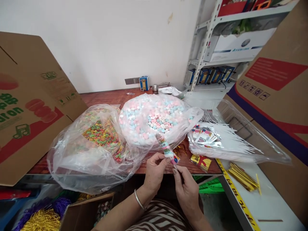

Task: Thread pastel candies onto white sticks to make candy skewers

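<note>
My left hand (156, 171) pinches the lower left side of a small printed packet (166, 149), which tilts up and away over the table's front edge. At the packet's bottom end, my right hand (186, 186) has thumb and forefinger closed on a thin white stick (175, 166). Just beyond the packet lies a clear bag of pink, white and blue candies (161, 120). To its left sits another clear bag with colourful ring-shaped pieces (103, 136). Right of the hands are a plastic bag of white sticks (237, 142) and a yellow and red packet (201, 162).
Large cardboard boxes stand at left (36, 106) and right (271, 96). Gold twist ties (243, 176) lie on the white surface at right. A metal shelf (204, 48) stands behind. An open carton (81, 215) and gold beads (43, 221) are below the table at left.
</note>
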`<state>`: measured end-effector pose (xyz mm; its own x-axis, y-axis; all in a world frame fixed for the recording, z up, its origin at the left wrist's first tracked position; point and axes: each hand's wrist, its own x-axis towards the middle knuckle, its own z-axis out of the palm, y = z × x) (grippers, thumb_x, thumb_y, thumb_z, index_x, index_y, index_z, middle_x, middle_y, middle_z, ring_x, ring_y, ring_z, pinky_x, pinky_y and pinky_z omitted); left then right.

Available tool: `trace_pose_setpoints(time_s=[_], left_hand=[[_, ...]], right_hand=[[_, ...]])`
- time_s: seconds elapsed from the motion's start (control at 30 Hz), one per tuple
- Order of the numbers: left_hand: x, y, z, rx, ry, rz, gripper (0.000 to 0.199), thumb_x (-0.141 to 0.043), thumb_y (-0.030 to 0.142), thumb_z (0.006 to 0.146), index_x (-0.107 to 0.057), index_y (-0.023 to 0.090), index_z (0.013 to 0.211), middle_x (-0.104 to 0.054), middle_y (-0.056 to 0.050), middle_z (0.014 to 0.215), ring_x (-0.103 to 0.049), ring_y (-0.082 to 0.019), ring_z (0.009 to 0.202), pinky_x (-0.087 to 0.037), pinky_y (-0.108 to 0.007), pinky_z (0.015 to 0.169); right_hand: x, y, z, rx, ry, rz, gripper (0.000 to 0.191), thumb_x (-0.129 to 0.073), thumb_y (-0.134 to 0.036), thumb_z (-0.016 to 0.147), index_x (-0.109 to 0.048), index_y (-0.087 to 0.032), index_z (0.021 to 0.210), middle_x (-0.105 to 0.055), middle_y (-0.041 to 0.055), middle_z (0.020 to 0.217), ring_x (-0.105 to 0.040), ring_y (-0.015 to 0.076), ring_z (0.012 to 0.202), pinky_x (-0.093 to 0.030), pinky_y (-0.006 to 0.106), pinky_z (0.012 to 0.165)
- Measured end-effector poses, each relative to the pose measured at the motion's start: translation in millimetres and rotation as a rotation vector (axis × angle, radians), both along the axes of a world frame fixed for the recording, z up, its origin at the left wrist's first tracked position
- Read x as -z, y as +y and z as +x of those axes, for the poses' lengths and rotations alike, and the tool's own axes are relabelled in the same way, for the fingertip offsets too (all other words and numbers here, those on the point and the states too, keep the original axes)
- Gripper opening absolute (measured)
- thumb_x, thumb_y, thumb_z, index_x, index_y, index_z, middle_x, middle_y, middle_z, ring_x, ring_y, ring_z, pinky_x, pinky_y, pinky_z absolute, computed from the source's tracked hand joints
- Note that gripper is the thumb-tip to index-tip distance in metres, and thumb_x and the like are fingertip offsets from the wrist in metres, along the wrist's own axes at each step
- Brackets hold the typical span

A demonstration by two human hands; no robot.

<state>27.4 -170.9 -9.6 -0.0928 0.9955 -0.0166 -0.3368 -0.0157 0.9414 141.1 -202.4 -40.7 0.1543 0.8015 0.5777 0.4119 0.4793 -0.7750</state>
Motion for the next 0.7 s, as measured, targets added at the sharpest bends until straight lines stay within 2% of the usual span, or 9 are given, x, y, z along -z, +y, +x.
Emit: trace_pose_setpoints(time_s=[0.1, 0.23, 0.37, 0.53, 0.63, 0.7], left_hand=[[-1.8, -1, 1, 0.078, -0.033, -0.005, 0.021, -0.083, 0.035, 0.075, -0.077, 0.015, 0.079, -0.074, -0.006, 0.080, -0.065, -0.018, 0.078, -0.053, -0.030, 0.080], [-3.9, -4, 3, 0.144, -0.084, -0.055, 0.027, -0.086, 0.039, 0.071, -0.076, 0.016, 0.080, -0.073, -0.006, 0.078, -0.066, -0.019, 0.075, -0.056, -0.032, 0.076], [-1.4, -4, 0, 0.140, -0.028, -0.070, 0.029, -0.085, 0.042, 0.071, -0.075, 0.016, 0.080, -0.072, -0.007, 0.081, -0.066, -0.019, 0.075, -0.057, -0.033, 0.075], [-3.9, -1, -10, 0.052, 0.137, 0.044, 0.024, -0.080, 0.037, 0.078, -0.078, 0.017, 0.091, -0.072, -0.008, 0.094, -0.065, -0.020, 0.090, -0.053, -0.030, 0.084], [-8.3, -1, -12, 0.093, 0.069, 0.053, 0.021, -0.078, 0.036, 0.080, -0.079, 0.016, 0.087, -0.072, -0.006, 0.090, -0.064, -0.019, 0.089, -0.052, -0.030, 0.087], [-8.7, -2, -12, 0.130, -0.015, -0.013, 0.022, -0.078, 0.037, 0.079, -0.078, 0.016, 0.081, -0.071, -0.004, 0.082, -0.063, -0.016, 0.081, -0.053, -0.029, 0.082]], right_hand=[[3.5, 0, 5, 0.046, -0.140, 0.103, 0.015, -0.053, -0.019, 0.099, -0.067, -0.022, 0.102, -0.070, 0.0035, 0.082, -0.068, 0.0179, 0.070, -0.055, 0.027, 0.064], [-2.7, 2, 4, 0.034, -0.137, 0.051, 0.014, -0.053, -0.020, 0.099, -0.065, -0.023, 0.092, -0.064, 0.0001, 0.072, -0.063, 0.0150, 0.061, -0.050, 0.023, 0.056], [-7.6, 3, -2, -0.024, 0.027, -0.080, 0.020, -0.054, -0.029, 0.099, -0.062, -0.022, 0.082, -0.061, -0.0011, 0.068, -0.063, 0.0149, 0.064, -0.050, 0.022, 0.058], [-0.2, 4, -6, -0.069, 0.238, -0.270, 0.029, -0.055, -0.043, 0.098, -0.062, -0.020, 0.081, -0.058, -0.0015, 0.068, -0.054, 0.0132, 0.062, -0.045, 0.023, 0.056], [5.4, 3, -9, -0.119, 0.319, -0.340, 0.032, -0.059, -0.047, 0.096, -0.063, -0.019, 0.081, -0.052, -0.0027, 0.066, -0.044, 0.0108, 0.057, -0.037, 0.022, 0.051], [8.5, 1, -11, -0.179, 0.391, -0.409, 0.033, -0.061, -0.049, 0.094, -0.063, -0.019, 0.081, -0.046, -0.0041, 0.064, -0.038, 0.0095, 0.054, -0.031, 0.022, 0.048]])
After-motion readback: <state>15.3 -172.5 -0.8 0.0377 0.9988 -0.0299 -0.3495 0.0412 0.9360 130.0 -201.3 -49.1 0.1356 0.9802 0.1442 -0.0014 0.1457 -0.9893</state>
